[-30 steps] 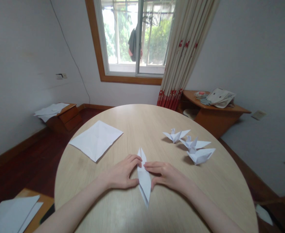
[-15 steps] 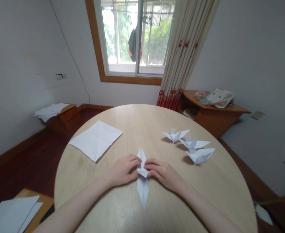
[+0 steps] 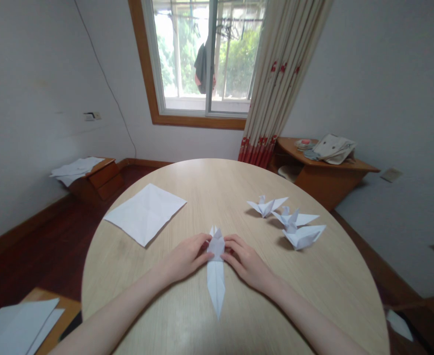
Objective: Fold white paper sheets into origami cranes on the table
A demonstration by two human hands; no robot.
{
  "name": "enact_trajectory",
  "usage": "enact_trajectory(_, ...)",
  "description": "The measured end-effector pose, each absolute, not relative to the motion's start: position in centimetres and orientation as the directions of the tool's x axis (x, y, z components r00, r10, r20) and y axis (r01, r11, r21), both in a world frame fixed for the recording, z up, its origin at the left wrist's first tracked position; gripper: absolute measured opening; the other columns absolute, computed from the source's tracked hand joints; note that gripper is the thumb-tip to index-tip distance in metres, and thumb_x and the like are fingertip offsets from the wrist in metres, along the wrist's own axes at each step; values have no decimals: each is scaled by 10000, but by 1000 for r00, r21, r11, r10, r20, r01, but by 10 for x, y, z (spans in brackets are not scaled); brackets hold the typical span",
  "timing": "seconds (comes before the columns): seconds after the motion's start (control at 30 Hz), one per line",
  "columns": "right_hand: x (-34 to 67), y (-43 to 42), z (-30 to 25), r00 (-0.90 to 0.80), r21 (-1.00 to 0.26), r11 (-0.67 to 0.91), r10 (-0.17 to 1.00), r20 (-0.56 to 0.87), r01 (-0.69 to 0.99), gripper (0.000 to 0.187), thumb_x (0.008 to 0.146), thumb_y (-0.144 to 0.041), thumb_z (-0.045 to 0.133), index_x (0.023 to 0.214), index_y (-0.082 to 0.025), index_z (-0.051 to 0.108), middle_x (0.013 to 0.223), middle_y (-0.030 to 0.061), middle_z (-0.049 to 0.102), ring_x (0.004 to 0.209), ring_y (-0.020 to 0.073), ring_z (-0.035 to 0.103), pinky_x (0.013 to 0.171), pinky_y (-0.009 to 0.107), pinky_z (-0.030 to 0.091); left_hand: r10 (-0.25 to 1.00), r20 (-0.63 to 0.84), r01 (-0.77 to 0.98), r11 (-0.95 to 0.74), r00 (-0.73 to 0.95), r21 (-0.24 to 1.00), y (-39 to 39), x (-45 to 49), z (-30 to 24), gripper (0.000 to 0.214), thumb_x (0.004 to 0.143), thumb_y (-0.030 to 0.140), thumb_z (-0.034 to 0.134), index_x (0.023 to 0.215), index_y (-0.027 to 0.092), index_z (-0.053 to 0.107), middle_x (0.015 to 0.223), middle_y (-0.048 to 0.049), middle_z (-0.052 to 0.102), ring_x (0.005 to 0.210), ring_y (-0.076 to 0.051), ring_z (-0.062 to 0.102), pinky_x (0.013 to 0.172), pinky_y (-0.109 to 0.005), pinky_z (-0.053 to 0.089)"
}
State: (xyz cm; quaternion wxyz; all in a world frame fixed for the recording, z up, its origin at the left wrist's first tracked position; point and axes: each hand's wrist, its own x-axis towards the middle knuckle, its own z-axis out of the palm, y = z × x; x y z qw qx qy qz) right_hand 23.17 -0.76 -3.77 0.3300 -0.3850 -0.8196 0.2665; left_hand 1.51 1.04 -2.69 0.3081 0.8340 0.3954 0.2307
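A long, narrow folded white paper piece lies on the round wooden table, its point toward me. My left hand and my right hand meet at its far end, fingertips pinching a raised flap of the paper from either side. Both hands are closed on the paper. A flat creased white sheet lies to the left. Three finished white paper cranes stand in a row to the right.
A low wooden cabinet with papers stands by the left wall. A corner desk with papers and a dish sits at the back right beside a curtain. More white sheets lie on a board at the lower left.
A flap of the paper has been lifted from the near half and folded up toward the far end. Both hands slid away from me along the piece.
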Motion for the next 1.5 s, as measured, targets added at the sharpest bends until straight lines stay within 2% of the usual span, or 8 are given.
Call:
enact_trajectory(0.2,229,-7,-40,-451,-722,531,828,333,443,165,931,-167,476,1067,-218,555,1109,76,560,998,190,584,870,357,497,821,139,432,-426,554,795,11,15,-31,351,889,246,549,1224,216,450,1079,-62,656,997,-204,632,898,-353,487)
enact_trajectory(0.5,227,-8,-41,-443,-740,504,843,306,447,241,922,-166,460,1148,-219,522,1205,96,516,995,186,585,867,359,505,839,146,410,-399,524,820,14,15,-39,488,846,200,581,1292,197,382,1091,-83,621,995,-208,614,923,-399,485)
enact_trajectory(0.73,228,-5,-46,-438,-684,501,853,285,531,345,918,-177,469,1259,-223,496,1260,114,488,1201,235,490,1036,441,419,821,218,385,-459,528,801,18,15,-51,523,845,147,595,1293,230,341,1110,-67,564,1004,-198,589,932,-421,498)
enact_trajectory(0.87,230,-3,-53,-422,-640,509,855,300,576,433,912,-197,485,1342,-235,450,1291,123,477,1244,254,459,1062,475,397,779,325,361,-560,536,746,17,15,-50,548,827,103,596,1290,257,348,1305,-91,417,1043,-191,564,933,-401,512)
enact_trajectory(0.93,231,-3,-55,-419,-627,513,855,306,587,450,915,-201,486,1361,-235,436,1307,125,472,1255,254,452,1068,479,391,763,359,376,-598,538,708,16,15,-47,525,832,108,600,1280,255,369,1349,-95,375,1106,-205,537,964,-407,493)
enact_trajectory(1.07,231,-2,-56,-438,-605,532,843,312,593,407,936,-221,470,1343,-221,473,1336,126,484,1269,247,451,1072,472,390,746,367,445,-639,555,627,15,15,-42,400,838,121,611,1192,227,459,1267,-87,475,1187,-234,490,1027,-425,426)
enact_trajectory(1.3,231,-2,-57,-497,-563,573,813,303,595,402,965,-218,433,1364,-217,482,1379,120,514,1266,245,475,1064,494,398,746,280,511,-633,604,582,13,16,-36,74,892,158,545,953,191,568,1100,-58,593,1020,-197,585,888,-329,481)
enact_trajectory(1.5,231,-3,-57,-512,-517,603,795,325,608,408,971,-217,422,1374,-206,482,1391,121,514,1267,246,481,1057,498,405,755,237,549,-621,612,559,13,16,-33,65,911,194,536,951,193,587,1097,-51,622,994,-192,605,864,-314,481)
